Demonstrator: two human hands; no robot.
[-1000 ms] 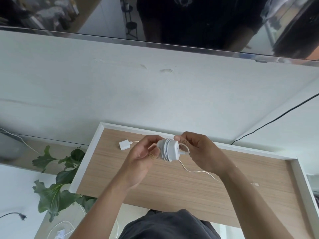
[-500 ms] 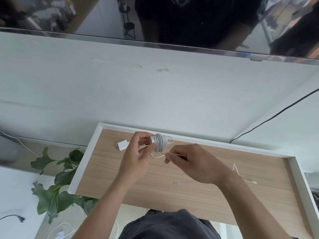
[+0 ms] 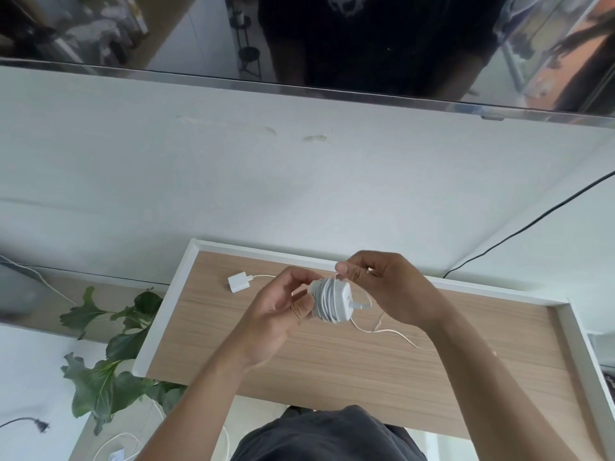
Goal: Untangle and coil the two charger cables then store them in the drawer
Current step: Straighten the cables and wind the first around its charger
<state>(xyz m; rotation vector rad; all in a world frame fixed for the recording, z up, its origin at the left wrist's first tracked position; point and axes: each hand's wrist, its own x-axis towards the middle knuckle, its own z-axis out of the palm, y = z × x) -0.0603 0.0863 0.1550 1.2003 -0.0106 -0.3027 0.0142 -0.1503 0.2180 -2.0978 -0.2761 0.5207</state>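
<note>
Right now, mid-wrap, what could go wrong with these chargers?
1. The cable wound on the white charger block in the left hand is kept taut only by the right hand pinching it; a slip could let the turns spring loose.
2. The loose tail trails over the drawer floor, where the second charger lies; the two leads might re-tangle.

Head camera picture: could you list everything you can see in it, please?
Drawer: one, wood floor, white rim, open, centre.
Wound charger: one, white, held above drawer.
Cable: one, white, partly wound on it, rest trailing right.
Second charger: one, white, lying in drawer, back left.
Plant: one, green, lower left.
Black cable: one, on white surface, right.
Screen: one, dark, glossy, top.
Left grip: hand, holds wound charger.
Right grip: hand, pinches cable.
</note>
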